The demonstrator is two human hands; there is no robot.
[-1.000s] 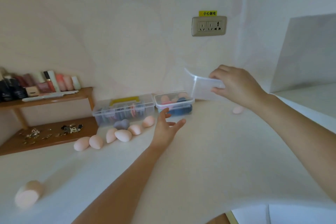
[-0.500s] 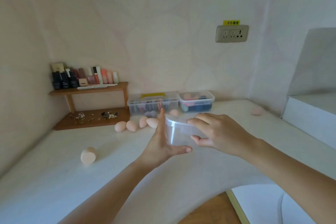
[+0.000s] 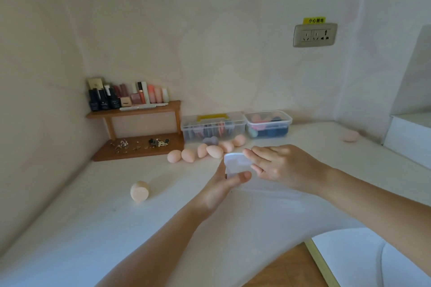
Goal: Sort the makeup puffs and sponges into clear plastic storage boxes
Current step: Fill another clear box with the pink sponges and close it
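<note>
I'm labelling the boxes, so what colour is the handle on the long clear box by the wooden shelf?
Yellow. The handle shows best in the head view.

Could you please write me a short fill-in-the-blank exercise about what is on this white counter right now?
1. The clear box is held by ____ hands, the left hand and the right hand.
2. The box with the yellow handle stands directly to the ____ of the wooden shelf.
3. The power socket is mounted on the ____.
4. The heart-shaped sponge is coloured ____.

Missing words: both; right; wall; purple
</note>
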